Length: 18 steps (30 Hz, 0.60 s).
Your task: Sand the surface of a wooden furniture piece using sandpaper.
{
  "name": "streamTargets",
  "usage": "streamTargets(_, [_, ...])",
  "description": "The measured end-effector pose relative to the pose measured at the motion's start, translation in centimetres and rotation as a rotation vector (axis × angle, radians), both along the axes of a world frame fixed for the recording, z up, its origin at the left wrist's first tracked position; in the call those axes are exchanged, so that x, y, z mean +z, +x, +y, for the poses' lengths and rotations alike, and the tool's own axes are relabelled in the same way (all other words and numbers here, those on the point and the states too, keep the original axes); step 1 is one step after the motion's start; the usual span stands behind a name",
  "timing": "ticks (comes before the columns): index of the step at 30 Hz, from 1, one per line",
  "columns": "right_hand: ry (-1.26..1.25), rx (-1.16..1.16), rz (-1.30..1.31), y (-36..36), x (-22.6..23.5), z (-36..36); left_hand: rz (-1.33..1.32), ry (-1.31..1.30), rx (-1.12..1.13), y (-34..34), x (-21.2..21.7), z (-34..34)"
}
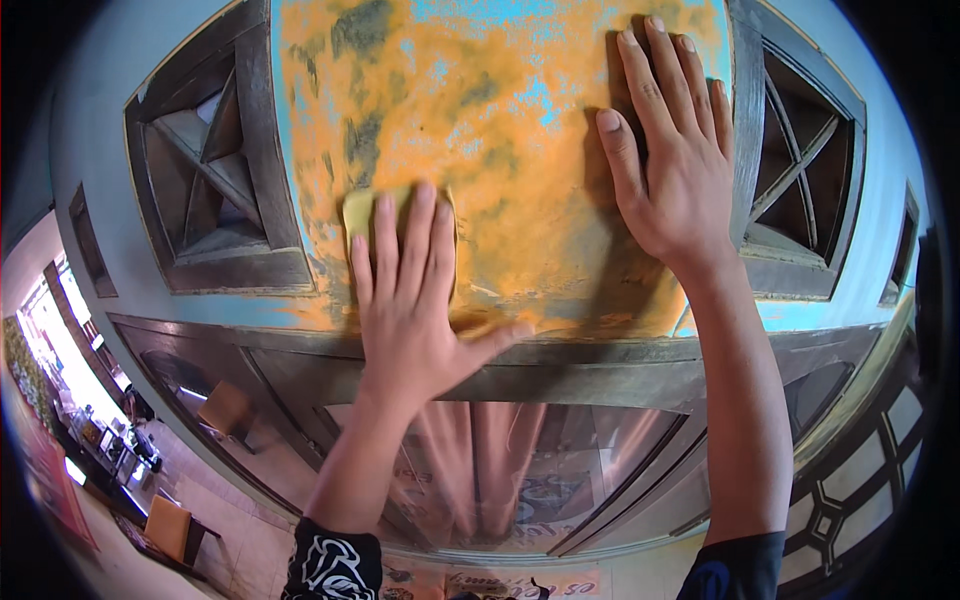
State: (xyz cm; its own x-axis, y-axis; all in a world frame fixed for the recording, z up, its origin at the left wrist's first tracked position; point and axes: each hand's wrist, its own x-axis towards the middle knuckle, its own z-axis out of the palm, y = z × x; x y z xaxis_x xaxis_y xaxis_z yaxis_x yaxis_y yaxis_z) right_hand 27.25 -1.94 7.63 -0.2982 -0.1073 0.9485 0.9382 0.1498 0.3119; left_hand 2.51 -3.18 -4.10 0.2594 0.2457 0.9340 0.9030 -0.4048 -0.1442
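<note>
A yellow sheet that looks like sandpaper [362, 212] lies against the painted wall panel [500, 170], under the fingers of my left hand [405, 300]. That hand holds the sheet flat to the surface, its thumb out to the right and its edges slightly blurred. The panel is patchy orange, with dark grey smudges and bits of light blue paint. Higher up on the right, my right hand [680, 180] rests with spread fingers near the panel's right edge, holding nothing.
Dark wooden vent frames with crossed bars flank the panel, one on the left [215, 165] and one on the right [800, 160]. Below runs a wooden beam [590, 352] above glazed panes with pinkish curtains [490, 460]. Brown chairs [170, 528] stand on the tiled floor at lower left.
</note>
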Motion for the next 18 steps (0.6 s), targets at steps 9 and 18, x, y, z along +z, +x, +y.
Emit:
streamTargets(9, [0.039, 0.018, 0.022, -0.3, -0.2, -0.3, -0.012, -0.05, 0.011, 1.4, -3.4, -0.9])
streamTargets(18, [0.052, -0.002, 0.034, 0.1, -0.5, -0.4, -0.03, -0.011, -0.042, 4.0, -4.4, -0.8])
